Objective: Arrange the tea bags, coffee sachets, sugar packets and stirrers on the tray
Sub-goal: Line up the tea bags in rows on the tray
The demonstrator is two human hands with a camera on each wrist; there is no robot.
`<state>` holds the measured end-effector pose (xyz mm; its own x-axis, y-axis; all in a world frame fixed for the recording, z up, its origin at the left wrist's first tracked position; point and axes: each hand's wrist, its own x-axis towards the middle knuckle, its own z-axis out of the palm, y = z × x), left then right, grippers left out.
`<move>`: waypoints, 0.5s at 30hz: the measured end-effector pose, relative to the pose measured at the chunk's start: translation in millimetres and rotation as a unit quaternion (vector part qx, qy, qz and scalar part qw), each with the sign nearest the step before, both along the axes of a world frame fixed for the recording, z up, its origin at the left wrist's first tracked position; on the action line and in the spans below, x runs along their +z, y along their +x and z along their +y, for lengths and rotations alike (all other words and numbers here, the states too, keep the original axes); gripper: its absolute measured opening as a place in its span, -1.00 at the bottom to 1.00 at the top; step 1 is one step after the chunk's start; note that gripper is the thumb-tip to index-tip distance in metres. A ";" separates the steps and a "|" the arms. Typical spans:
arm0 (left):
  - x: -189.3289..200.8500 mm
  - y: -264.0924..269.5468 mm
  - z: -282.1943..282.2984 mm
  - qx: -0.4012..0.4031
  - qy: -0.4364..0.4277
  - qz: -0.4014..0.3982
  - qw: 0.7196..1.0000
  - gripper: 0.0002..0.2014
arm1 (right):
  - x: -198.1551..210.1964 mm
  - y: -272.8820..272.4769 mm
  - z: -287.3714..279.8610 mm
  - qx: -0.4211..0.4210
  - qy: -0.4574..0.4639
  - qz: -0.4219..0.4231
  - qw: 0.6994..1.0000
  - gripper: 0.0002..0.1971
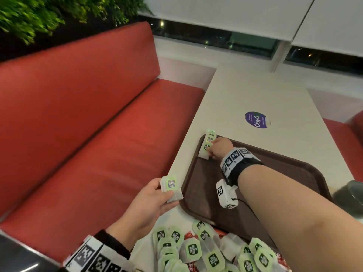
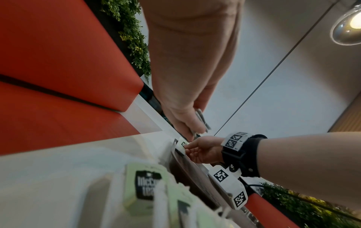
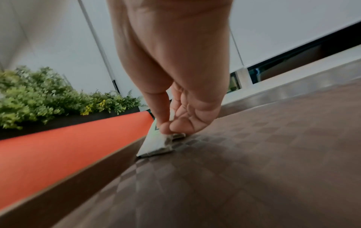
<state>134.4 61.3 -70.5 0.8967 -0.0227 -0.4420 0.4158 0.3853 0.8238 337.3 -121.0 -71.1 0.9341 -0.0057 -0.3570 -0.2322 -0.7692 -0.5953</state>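
Tea bags (image 1: 207,147) stand in a row at the brown tray's (image 1: 275,173) far-left corner, right hand (image 1: 220,148) grip pinching the nearest one. Left hand (image 1: 155,195) grip clutches a small stack of tea bags (image 1: 171,188) over the worktop (image 1: 255,95) edge, loose pile (image 1: 206,250) nearby.

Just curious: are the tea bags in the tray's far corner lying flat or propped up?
Propped up: the tea bags lean on the tray rim, right hand pinching one.
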 end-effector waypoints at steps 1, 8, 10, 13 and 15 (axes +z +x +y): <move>-0.9 0.6 0.6 0.001 0.002 0.001 1.000 -0.73 | -3.9 5.0 2.2 -0.024 -0.008 -0.019 0.999 -0.64; -2.9 8.0 -0.7 -0.001 0.012 0.005 1.000 -0.73 | -17.1 19.8 5.4 -0.041 -0.142 -0.063 0.987 -0.74; -1.3 10.6 -2.4 -0.004 0.012 -0.002 1.000 -0.74 | -19.8 22.1 4.6 -0.050 -0.127 -0.066 0.988 -0.75; 1.5 13.4 -5.9 -0.007 0.015 -0.007 1.000 -0.74 | -22.6 22.7 1.3 -0.058 -0.080 -0.081 0.992 -0.73; 3.3 14.4 -8.0 -0.008 0.015 -0.011 1.000 -0.73 | -19.4 18.8 -3.1 -0.077 -0.034 -0.101 0.991 -0.73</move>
